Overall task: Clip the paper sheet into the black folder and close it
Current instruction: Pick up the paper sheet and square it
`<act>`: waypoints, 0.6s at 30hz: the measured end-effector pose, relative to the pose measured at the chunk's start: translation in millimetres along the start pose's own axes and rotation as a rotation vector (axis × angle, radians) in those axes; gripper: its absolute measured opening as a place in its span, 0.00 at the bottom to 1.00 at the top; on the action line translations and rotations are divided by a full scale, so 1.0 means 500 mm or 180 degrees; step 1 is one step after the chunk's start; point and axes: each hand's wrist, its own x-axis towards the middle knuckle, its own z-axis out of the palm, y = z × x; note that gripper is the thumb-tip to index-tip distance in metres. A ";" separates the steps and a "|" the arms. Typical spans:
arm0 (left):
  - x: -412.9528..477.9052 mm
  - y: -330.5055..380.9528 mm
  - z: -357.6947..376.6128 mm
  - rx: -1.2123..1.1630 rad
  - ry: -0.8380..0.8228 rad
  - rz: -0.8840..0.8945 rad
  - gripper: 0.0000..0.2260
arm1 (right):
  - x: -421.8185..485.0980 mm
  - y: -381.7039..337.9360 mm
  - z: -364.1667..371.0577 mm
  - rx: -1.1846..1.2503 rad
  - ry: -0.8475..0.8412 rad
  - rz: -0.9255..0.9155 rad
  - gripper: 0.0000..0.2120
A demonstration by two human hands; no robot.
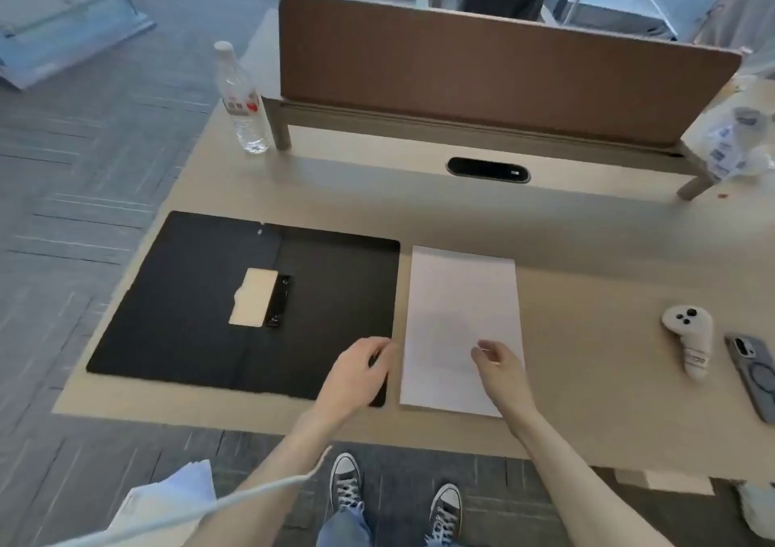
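Note:
The black folder (188, 295) lies open and flat on the left half of the wooden desk (587, 253). Near its spine is a black clip (279, 301) with a pale tag (253, 303) beside it. A white paper sheet (457, 295) lies flat just right of the folder, not touching it. My left hand (356, 372) rests on the folder's near right corner, fingers curled loosely, gripping nothing. Over the sheet's near right part hovers my right hand (499, 364), fingers apart and empty.
A clear water bottle (242, 97) stands at the back left beside a brown divider panel (482, 64). A white controller (690, 343) and a phone (755, 374) lie at the right. Crumpled plastic (738, 144) sits at the far right. A black cable port (488, 170) is set in the desk.

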 end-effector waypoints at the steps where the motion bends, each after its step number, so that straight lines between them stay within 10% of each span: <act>1: -0.008 0.003 0.019 0.0546 -0.0036 0.0393 0.21 | -0.006 0.016 -0.007 -0.0136 0.0227 0.0019 0.18; 8: 0.010 -0.057 0.136 0.2724 -0.0371 0.1413 0.23 | 0.009 0.121 -0.043 -0.0783 0.0744 0.0665 0.23; 18: 0.011 -0.049 0.160 0.2753 0.0154 0.1533 0.23 | 0.070 0.068 -0.087 0.0354 -0.0019 0.1047 0.25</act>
